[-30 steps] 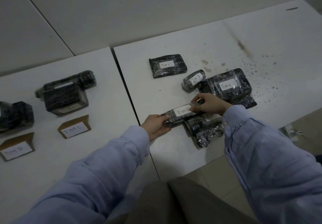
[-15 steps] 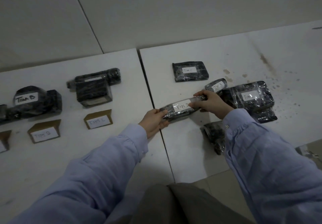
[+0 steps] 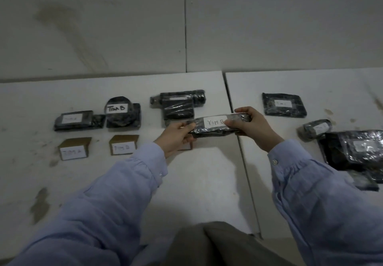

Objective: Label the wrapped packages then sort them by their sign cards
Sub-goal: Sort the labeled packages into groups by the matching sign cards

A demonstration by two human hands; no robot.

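I hold a long black wrapped package (image 3: pixel 215 128) labelled "TIM B" above the table seam. My left hand (image 3: pixel 176 137) grips its left end and my right hand (image 3: pixel 251 127) grips its right end. On the left table stand the brown sign cards "TIM A" (image 3: pixel 74 148) and "TIM B" (image 3: pixel 123 144). Behind them lie a flat labelled package (image 3: pixel 76 120) and a round package marked "TIM B" (image 3: pixel 122 114). A third sign card is almost hidden behind my left hand. A black wrapped package (image 3: pixel 178 105) lies behind it.
On the right table lie a flat labelled package (image 3: pixel 284 104), a small wrapped roll (image 3: pixel 316 129) and a pile of wrapped packages (image 3: pixel 356 152) at the right edge. A narrow gap (image 3: pixel 230 100) separates the two white tables. A grey wall stands behind.
Both hands have carried the long "TIM B" package leftward, from over the right table to the seam near the left table's rows. The view has swung left, revealing the "TIM A" card.
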